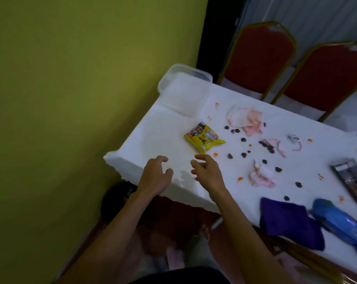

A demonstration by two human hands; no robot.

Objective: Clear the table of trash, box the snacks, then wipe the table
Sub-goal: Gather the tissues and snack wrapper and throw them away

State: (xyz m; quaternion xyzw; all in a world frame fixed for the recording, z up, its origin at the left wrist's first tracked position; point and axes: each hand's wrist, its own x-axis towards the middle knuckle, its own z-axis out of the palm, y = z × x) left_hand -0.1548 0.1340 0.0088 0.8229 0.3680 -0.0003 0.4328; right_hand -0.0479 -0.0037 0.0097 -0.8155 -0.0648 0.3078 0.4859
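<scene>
Yellow crinkled foil snack packet (204,140) lies on white-clothed surface (157,136), just ahead of right hand (209,174), long axis roughly crosswise. Left hand (156,177) sits farther off. All fingers loosely curled, holding nothing.

You face a white surface (157,136) dotted with dark brown crumbs (243,154) and orange flecks (240,178). Your snack packet (204,139) is yellow with red lettering, the tissues (246,119) white stained pink, the cloth (288,220) purple, the chairs (261,58) red, gold-framed.
</scene>
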